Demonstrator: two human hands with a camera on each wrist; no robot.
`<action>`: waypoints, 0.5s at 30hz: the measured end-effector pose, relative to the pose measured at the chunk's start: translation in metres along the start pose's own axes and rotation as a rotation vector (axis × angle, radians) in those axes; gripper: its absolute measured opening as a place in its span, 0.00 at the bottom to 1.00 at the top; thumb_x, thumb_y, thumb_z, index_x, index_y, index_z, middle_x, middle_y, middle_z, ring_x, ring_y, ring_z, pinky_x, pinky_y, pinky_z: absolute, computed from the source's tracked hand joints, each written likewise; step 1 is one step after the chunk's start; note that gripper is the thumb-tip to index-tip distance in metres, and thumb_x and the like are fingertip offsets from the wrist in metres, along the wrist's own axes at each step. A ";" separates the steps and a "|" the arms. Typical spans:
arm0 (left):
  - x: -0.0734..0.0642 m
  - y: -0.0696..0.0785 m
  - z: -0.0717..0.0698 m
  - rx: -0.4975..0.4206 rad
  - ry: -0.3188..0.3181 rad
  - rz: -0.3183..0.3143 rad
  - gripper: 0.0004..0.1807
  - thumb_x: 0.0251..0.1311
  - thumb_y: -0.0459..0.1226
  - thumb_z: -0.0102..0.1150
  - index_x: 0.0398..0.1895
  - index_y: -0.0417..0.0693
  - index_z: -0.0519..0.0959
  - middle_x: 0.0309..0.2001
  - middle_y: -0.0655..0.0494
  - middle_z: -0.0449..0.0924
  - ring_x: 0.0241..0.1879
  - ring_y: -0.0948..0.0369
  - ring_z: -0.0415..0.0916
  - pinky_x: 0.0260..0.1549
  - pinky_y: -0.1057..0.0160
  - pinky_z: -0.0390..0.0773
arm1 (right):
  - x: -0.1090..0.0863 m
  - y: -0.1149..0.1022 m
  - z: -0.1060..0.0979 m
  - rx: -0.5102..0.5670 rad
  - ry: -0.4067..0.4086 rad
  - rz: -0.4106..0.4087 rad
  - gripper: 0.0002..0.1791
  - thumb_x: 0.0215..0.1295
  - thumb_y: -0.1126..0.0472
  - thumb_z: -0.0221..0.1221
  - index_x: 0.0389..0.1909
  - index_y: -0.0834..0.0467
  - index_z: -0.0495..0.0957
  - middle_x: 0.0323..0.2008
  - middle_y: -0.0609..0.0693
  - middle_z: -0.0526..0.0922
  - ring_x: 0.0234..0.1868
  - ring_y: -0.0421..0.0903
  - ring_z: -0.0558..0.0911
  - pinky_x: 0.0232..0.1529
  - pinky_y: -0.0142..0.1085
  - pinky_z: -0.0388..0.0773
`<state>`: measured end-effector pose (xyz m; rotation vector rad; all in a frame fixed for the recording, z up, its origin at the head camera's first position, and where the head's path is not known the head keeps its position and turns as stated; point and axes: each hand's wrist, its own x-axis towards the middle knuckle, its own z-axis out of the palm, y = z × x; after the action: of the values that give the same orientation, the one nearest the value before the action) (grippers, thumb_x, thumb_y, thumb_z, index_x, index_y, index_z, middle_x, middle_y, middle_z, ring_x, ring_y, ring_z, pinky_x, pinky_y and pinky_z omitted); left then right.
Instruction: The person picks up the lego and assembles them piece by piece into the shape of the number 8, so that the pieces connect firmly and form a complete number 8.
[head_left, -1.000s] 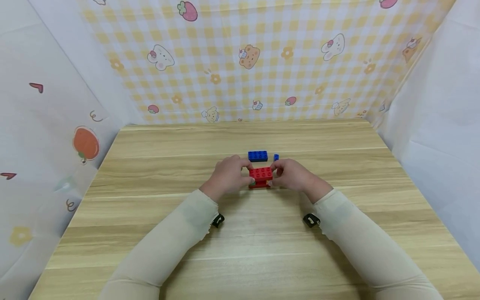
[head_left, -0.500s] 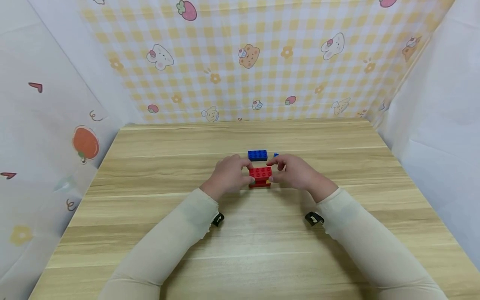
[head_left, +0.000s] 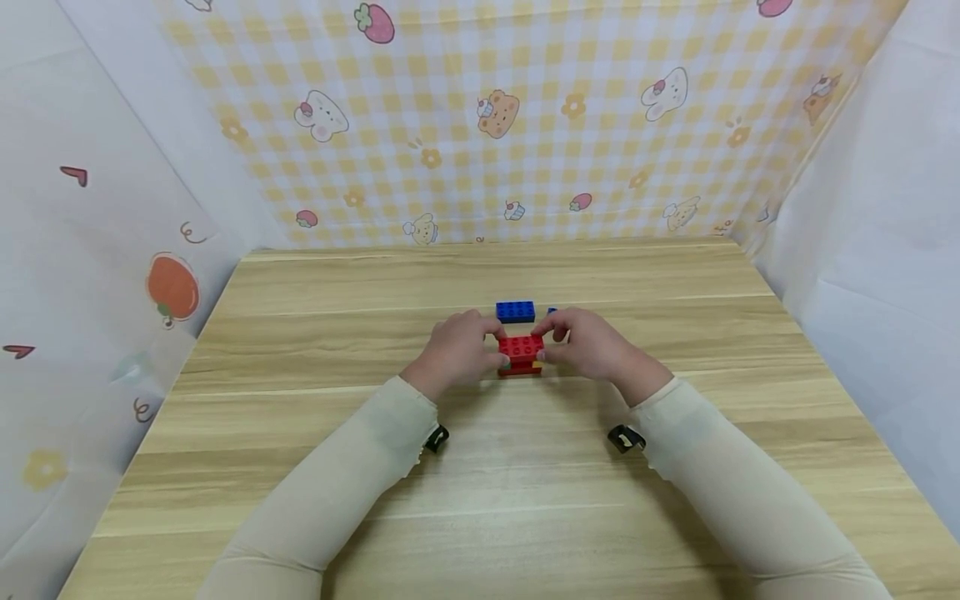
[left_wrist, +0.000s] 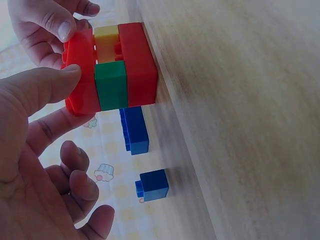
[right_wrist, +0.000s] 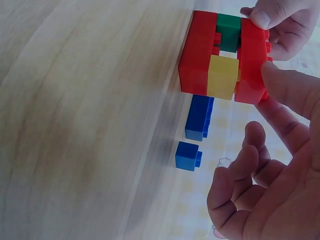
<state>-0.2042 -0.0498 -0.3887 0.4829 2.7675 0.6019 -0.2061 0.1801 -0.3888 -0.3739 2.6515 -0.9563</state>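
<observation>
My left hand (head_left: 459,348) pinches the left end of a red studded toy brick (head_left: 521,347) between thumb and index finger. My right hand (head_left: 588,346) pinches the same brick's right end, its other fingers loosely curled. Under that brick stand a green brick (left_wrist: 111,85) at the left and a yellow brick (right_wrist: 223,76) at the right, with a gap between them. Both sit on a lower red brick (right_wrist: 198,53) that rests on the table. The right wrist view shows a narrow gap between the yellow brick and the upper red one.
Behind the stack lies a long blue brick (head_left: 515,312). A small blue brick (head_left: 552,311) is partly hidden by my right hand. The left wrist view shows a small blue brick (left_wrist: 154,185) beyond my left fingers. A checked cloth (head_left: 450,125) hangs behind the wooden table (head_left: 480,517).
My right hand has shifted slightly up, its index finger moving from the upper red brick's side onto its top right end. The left hand has barely moved.
</observation>
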 end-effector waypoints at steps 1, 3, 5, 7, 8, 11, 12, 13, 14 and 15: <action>0.000 0.000 0.000 0.000 0.000 0.001 0.12 0.68 0.49 0.69 0.50 0.59 0.84 0.46 0.57 0.76 0.47 0.55 0.72 0.53 0.51 0.70 | 0.000 0.000 0.000 0.001 -0.002 0.000 0.15 0.69 0.57 0.70 0.54 0.52 0.85 0.45 0.55 0.77 0.41 0.52 0.74 0.36 0.41 0.72; 0.000 0.000 0.000 0.000 0.001 0.003 0.12 0.68 0.49 0.69 0.50 0.59 0.84 0.46 0.57 0.77 0.47 0.55 0.72 0.53 0.51 0.70 | 0.000 0.001 0.001 0.003 -0.005 0.000 0.15 0.69 0.57 0.70 0.54 0.52 0.85 0.44 0.55 0.77 0.41 0.52 0.74 0.36 0.40 0.72; 0.001 0.000 0.001 0.000 0.002 0.004 0.12 0.68 0.49 0.70 0.50 0.59 0.84 0.46 0.57 0.77 0.47 0.55 0.72 0.54 0.51 0.70 | 0.000 0.001 0.002 0.005 -0.003 0.002 0.15 0.68 0.57 0.70 0.54 0.51 0.85 0.44 0.55 0.77 0.39 0.52 0.75 0.35 0.40 0.72; 0.001 0.000 0.001 0.000 0.000 0.002 0.12 0.68 0.49 0.70 0.50 0.59 0.84 0.46 0.57 0.77 0.48 0.55 0.72 0.54 0.51 0.70 | 0.000 0.001 0.002 0.009 -0.005 0.001 0.14 0.69 0.57 0.70 0.54 0.52 0.84 0.43 0.55 0.77 0.38 0.52 0.74 0.35 0.40 0.72; 0.001 0.000 0.001 0.000 0.000 0.001 0.12 0.67 0.49 0.70 0.50 0.59 0.84 0.46 0.57 0.77 0.48 0.55 0.72 0.54 0.51 0.70 | 0.000 0.001 0.002 0.011 -0.005 0.002 0.14 0.69 0.57 0.70 0.53 0.51 0.84 0.43 0.55 0.77 0.38 0.52 0.74 0.35 0.40 0.72; 0.001 0.000 0.001 0.003 -0.003 -0.001 0.12 0.67 0.49 0.70 0.50 0.59 0.84 0.46 0.57 0.77 0.48 0.55 0.72 0.54 0.51 0.70 | 0.000 0.000 0.002 0.021 -0.008 0.001 0.14 0.69 0.58 0.70 0.53 0.51 0.85 0.41 0.54 0.76 0.36 0.51 0.74 0.34 0.39 0.71; 0.001 0.000 0.000 0.002 -0.005 -0.002 0.12 0.67 0.49 0.70 0.50 0.59 0.84 0.46 0.57 0.77 0.48 0.55 0.72 0.54 0.51 0.70 | 0.000 0.000 0.002 0.024 -0.010 -0.001 0.14 0.69 0.58 0.70 0.53 0.52 0.85 0.41 0.54 0.76 0.36 0.51 0.74 0.33 0.39 0.71; 0.001 0.001 0.000 0.003 -0.006 -0.003 0.12 0.67 0.49 0.70 0.50 0.59 0.84 0.46 0.57 0.77 0.47 0.55 0.72 0.54 0.51 0.70 | 0.000 0.000 0.002 0.027 -0.010 -0.004 0.14 0.69 0.58 0.70 0.53 0.52 0.85 0.40 0.54 0.76 0.35 0.51 0.74 0.33 0.39 0.71; 0.000 0.001 0.000 0.004 -0.007 -0.003 0.12 0.67 0.49 0.70 0.50 0.59 0.84 0.46 0.57 0.77 0.47 0.55 0.72 0.54 0.52 0.70 | 0.000 0.000 0.002 0.029 -0.010 -0.007 0.14 0.69 0.58 0.70 0.53 0.52 0.85 0.40 0.54 0.76 0.34 0.50 0.73 0.33 0.39 0.71; 0.000 0.001 -0.001 0.005 -0.008 -0.003 0.13 0.67 0.49 0.70 0.50 0.59 0.85 0.46 0.57 0.77 0.47 0.55 0.72 0.53 0.52 0.70 | -0.001 0.001 0.002 0.032 -0.010 -0.008 0.14 0.69 0.58 0.69 0.53 0.52 0.85 0.39 0.54 0.76 0.34 0.50 0.73 0.32 0.39 0.70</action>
<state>-0.2046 -0.0491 -0.3879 0.4812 2.7622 0.5911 -0.2050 0.1797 -0.3907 -0.3812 2.6242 -0.9954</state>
